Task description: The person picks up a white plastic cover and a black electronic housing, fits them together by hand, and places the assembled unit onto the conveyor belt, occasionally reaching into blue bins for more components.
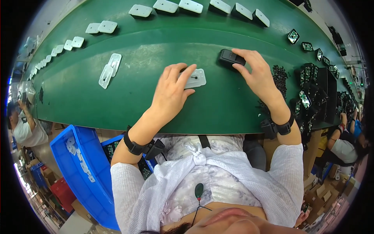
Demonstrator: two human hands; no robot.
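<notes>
A dark-green teardrop pendant (199,191) hangs nearest; right hand (259,72) pinches a black rectangular plastic case (227,57); left hand (170,86) touches a translucent plastic tray (201,80), grip unclear. Seemingly positioning; next needs sure hold.

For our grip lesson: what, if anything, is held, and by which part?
The right hand holds the black case by its right end; the left hand covers the left end of the clear tray, grip unclear.
</notes>
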